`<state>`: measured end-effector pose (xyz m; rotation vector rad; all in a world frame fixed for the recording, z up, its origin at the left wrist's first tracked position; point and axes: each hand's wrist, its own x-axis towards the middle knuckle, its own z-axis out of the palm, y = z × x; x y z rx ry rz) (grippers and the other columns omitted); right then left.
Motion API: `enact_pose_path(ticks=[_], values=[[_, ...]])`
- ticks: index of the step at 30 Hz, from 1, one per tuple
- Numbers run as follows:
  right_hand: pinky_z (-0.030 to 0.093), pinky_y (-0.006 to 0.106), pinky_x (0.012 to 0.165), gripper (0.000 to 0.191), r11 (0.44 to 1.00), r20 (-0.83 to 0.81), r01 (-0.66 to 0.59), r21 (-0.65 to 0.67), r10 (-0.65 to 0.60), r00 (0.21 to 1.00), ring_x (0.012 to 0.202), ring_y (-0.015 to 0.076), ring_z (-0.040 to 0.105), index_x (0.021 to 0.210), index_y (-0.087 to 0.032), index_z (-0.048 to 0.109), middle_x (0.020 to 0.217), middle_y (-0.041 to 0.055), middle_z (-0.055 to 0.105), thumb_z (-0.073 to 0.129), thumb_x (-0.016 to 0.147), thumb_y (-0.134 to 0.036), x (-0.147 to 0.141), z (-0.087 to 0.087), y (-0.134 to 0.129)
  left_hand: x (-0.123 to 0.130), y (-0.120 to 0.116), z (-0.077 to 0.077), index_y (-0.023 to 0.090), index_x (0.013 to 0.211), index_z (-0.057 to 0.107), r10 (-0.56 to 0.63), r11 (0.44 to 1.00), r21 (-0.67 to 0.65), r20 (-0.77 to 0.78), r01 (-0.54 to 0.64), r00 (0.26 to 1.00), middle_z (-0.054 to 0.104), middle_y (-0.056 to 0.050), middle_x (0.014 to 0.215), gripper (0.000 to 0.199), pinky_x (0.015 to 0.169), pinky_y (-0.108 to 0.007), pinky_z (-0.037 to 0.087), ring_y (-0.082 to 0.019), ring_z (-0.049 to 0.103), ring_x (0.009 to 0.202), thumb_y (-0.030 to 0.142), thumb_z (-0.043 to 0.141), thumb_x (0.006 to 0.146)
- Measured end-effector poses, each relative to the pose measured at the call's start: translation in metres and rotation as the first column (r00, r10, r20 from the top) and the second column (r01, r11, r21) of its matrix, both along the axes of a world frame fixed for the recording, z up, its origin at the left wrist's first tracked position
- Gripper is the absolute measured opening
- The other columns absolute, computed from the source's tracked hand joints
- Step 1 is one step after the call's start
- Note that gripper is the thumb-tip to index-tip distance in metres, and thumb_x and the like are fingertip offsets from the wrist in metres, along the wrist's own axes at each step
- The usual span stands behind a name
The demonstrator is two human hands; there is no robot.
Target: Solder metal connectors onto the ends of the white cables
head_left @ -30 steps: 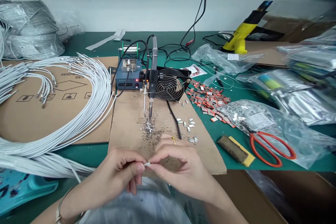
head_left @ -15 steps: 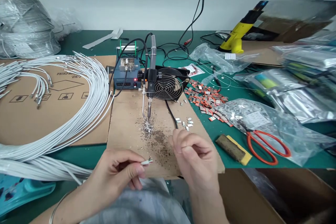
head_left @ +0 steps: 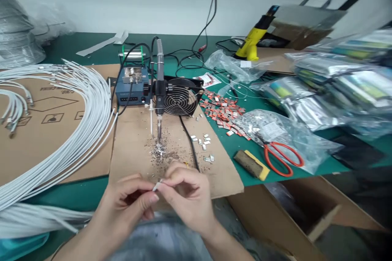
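Between thumb and forefinger my left hand (head_left: 124, 202) pinches the end of a white cable (head_left: 156, 187) over the near edge of the cardboard. From the other side my right hand (head_left: 190, 197) has its thumb and forefinger closed at the cable's tip, so the fingers mostly hide the wires there. Just beyond both hands a soldering iron (head_left: 159, 83) is clamped upright, tip down, above a pile of solder bits (head_left: 159, 150). Several small metal connectors (head_left: 206, 142) lie on the cardboard (head_left: 131, 138) to its right.
A blue soldering station (head_left: 130, 91) and a black fan (head_left: 180, 100) stand behind. Bundled white cables (head_left: 94, 110) spread at left. Rightward are orange-and-silver pieces (head_left: 222, 110), a sponge (head_left: 249, 165), red-handled scissors (head_left: 283, 159) and plastic bags (head_left: 272, 128). An open carton (head_left: 275, 220) stands below the table edge.
My right hand has moved left to meet the cable end and now pinches its tip. The left hand still grips the cable. The whole view has swung to the right.
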<state>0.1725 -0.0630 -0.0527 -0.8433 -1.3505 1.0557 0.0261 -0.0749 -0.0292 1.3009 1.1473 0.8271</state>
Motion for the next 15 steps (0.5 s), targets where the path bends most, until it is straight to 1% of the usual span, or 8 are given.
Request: enact_pose_path(ticks=[2, 5, 6, 7, 9, 10, 12, 15], values=[[0.041, 0.027, 0.056, 0.01, 0.998, 0.041, 0.014, 0.06, -0.016, 0.999, 0.058, 0.0126, 0.051, 0.065, -0.019, 0.061, 0.06, 0.0002, 0.056, 0.064, 0.072, -0.013, 0.003, -0.001, 0.0, 0.003, 0.001, 0.002, 0.016, 0.069, 0.069, 0.065, 0.994, -0.089, 0.017, -0.063, 0.998, 0.057, 0.0, 0.051, 0.019, 0.044, -0.018, 0.047, -0.011, 0.056, 0.045, 0.033, 0.064, 0.073], [0.044, 0.028, 0.061, 0.012, 0.994, 0.353, -0.071, 0.086, 0.036, 0.935, 0.068, 0.0151, 0.057, 0.082, -0.021, 0.066, 0.075, 0.003, 0.064, 0.065, 0.072, -0.015, 0.034, 0.007, 0.015, -0.001, 0.003, 0.007, 0.017, 0.065, 0.068, 0.128, 0.974, -0.181, -0.053, -0.136, 0.99, 0.056, 0.001, 0.045, 0.021, 0.039, -0.017, 0.042, -0.009, 0.05, 0.038, 0.038, 0.069, 0.065], [0.044, 0.028, 0.062, 0.017, 0.997, 0.482, -0.029, 0.069, -0.008, 0.876, 0.069, 0.0149, 0.058, 0.089, -0.022, 0.066, 0.08, 0.0026, 0.066, 0.064, 0.073, -0.015, 0.052, 0.012, 0.025, -0.004, 0.004, 0.009, 0.017, 0.065, 0.068, 0.135, 0.969, -0.196, -0.084, -0.15, 0.987, 0.053, 0.002, 0.042, 0.022, 0.035, -0.016, 0.038, -0.008, 0.047, 0.035, 0.039, 0.069, 0.064], [0.043, 0.027, 0.061, 0.017, 0.993, 0.602, 0.082, 0.09, -0.12, 0.79, 0.066, 0.0142, 0.058, 0.09, -0.023, 0.066, 0.078, 0.0014, 0.066, 0.062, 0.075, -0.015, 0.072, 0.018, 0.036, -0.008, 0.006, 0.01, 0.018, 0.068, 0.068, 0.139, 0.965, -0.209, -0.117, -0.162, 0.983, 0.051, 0.003, 0.039, 0.024, 0.032, -0.014, 0.033, -0.007, 0.043, 0.032, 0.041, 0.069, 0.063], [0.038, 0.026, 0.058, 0.013, 0.944, 0.798, 0.26, 0.205, -0.314, 0.513, 0.063, 0.014, 0.057, 0.083, -0.022, 0.068, 0.074, 0.0008, 0.067, 0.062, 0.073, -0.014, 0.115, 0.028, 0.063, -0.016, 0.012, 0.01, 0.018, 0.074, 0.068, 0.133, 0.958, -0.226, -0.196, -0.177, 0.972, 0.048, 0.005, 0.035, 0.03, 0.03, -0.013, 0.025, -0.005, 0.036, 0.029, 0.045, 0.067, 0.062], [0.035, 0.026, 0.056, 0.011, 0.92, 0.816, 0.313, 0.235, -0.362, 0.452, 0.061, 0.0138, 0.055, 0.078, -0.02, 0.068, 0.068, 0.0011, 0.065, 0.062, 0.072, -0.013, 0.134, 0.032, 0.078, -0.019, 0.015, 0.01, 0.017, 0.077, 0.067, 0.117, 0.959, -0.227, -0.235, -0.172, 0.965, 0.047, 0.005, 0.034, 0.033, 0.03, -0.012, 0.024, -0.005, 0.035, 0.028, 0.046, 0.066, 0.062], [0.03, 0.025, 0.052, 0.006, 0.904, 0.836, 0.34, 0.26, -0.387, 0.39, 0.058, 0.012, 0.052, 0.071, -0.017, 0.067, 0.059, 0.0004, 0.059, 0.062, 0.074, -0.018, 0.166, 0.036, 0.103, -0.024, 0.024, 0.007, 0.015, 0.081, 0.066, 0.067, 0.965, -0.223, -0.299, -0.138, 0.952, 0.049, 0.004, 0.034, 0.036, 0.032, -0.012, 0.024, -0.004, 0.034, 0.027, 0.047, 0.063, 0.065], [0.033, 0.021, 0.052, 0.022, 0.918, 0.874, 0.312, 0.245, -0.349, 0.339, 0.055, 0.008, 0.049, 0.065, -0.014, 0.061, 0.056, -0.003, 0.051, 0.057, 0.08, -0.029, 0.19, 0.029, 0.129, -0.024, 0.037, 0.002, 0.012, 0.085, 0.064, -0.017, 0.972, -0.228, -0.333, -0.063, 0.943, 0.049, 0.004, 0.034, 0.037, 0.033, -0.012, 0.024, -0.004, 0.034, 0.027, 0.046, 0.059, 0.07]])
